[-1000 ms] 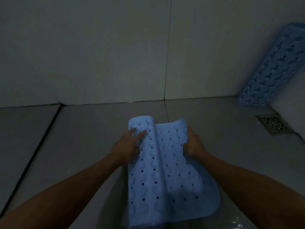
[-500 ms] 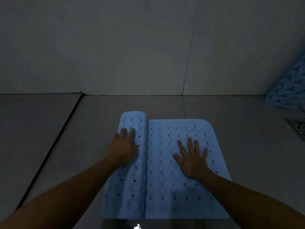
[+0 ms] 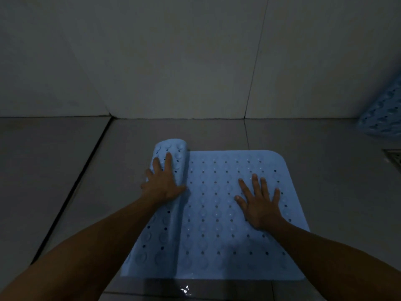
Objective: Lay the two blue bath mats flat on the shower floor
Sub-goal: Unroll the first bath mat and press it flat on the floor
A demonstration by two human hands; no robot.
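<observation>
A blue perforated bath mat (image 3: 217, 213) lies on the grey tiled shower floor (image 3: 325, 170), its right part spread flat and its left part still rolled into a tube showing suction cups. My left hand (image 3: 163, 183) rests on top of that roll with straight fingers. My right hand (image 3: 259, 202) presses flat on the spread part, fingers splayed. The second blue mat (image 3: 385, 114) leans against the wall at the right edge, mostly cut off by the frame.
Tiled walls meet the floor just behind the mat. A metal floor drain (image 3: 395, 158) sits at the far right. A dark floor joint (image 3: 71, 192) runs diagonally on the left. A wet glint (image 3: 184, 290) shows near the mat's front edge.
The mat went from being gripped half-folded to spread on the floor. My right hand moved from its edge to press flat; my left hand has pushed the roll further left, widening the flat part.
</observation>
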